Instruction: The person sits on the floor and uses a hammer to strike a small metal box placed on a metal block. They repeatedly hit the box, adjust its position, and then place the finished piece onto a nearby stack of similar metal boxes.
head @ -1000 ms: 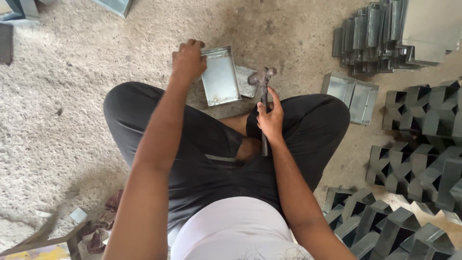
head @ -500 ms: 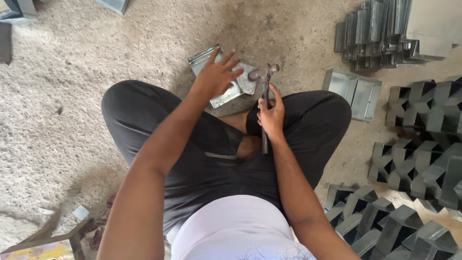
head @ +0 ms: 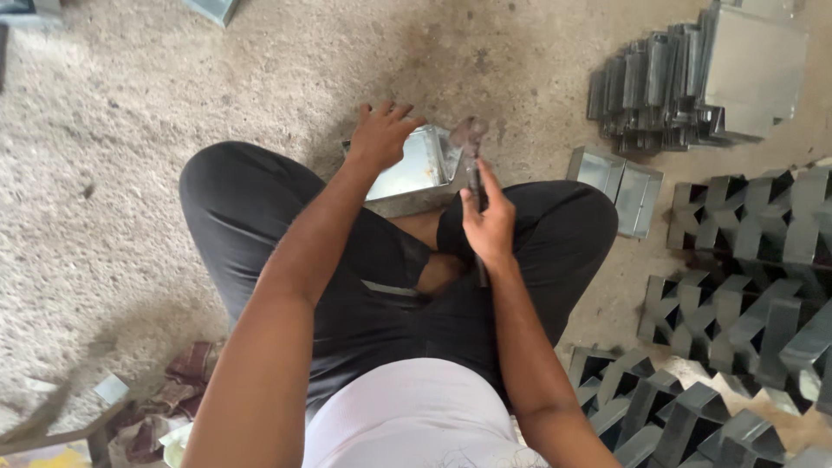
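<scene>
Pressing the metal box (head: 416, 169) (interior hidden), left hand (head: 381, 134) lies flat; right hand (head: 487, 224) grips hammer (head: 471, 160).

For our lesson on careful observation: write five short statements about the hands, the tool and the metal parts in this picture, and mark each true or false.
1. The left hand rests on a folded sheet-metal piece. True.
2. The right hand holds a paintbrush. False: it grips a hammer.
3. The person stands at a workbench. False: they sit cross-legged on the concrete floor.
4. A stack of metal pieces lies at upper right. True.
5. The hammer's head touches the open metal box. False: that box lies apart, to the right.
</scene>
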